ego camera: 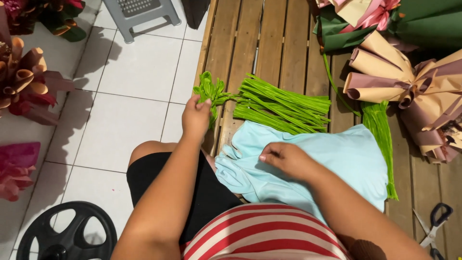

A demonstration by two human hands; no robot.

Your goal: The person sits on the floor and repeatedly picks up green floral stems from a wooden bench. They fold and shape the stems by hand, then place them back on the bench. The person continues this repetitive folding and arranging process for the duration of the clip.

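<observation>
My left hand (196, 117) grips a looped green fuzzy-wire piece (210, 90) at the left edge of the wooden slatted platform (274, 43). A pile of straight green fuzzy wires (284, 107) lies just to its right. My right hand (285, 159) rests with fingers curled on a light blue cloth (346, 159) spread over the platform in front of me; I cannot tell if it pinches anything.
A second bundle of green wires (380, 135) lies at the cloth's right side. Paper-wrapped bouquets (409, 77) crowd the far right. Scissors (435, 226) lie at the lower right. A grey stool (139, 14), more bouquets (24, 77) and a black wheel (67, 236) stand on the white tiled floor.
</observation>
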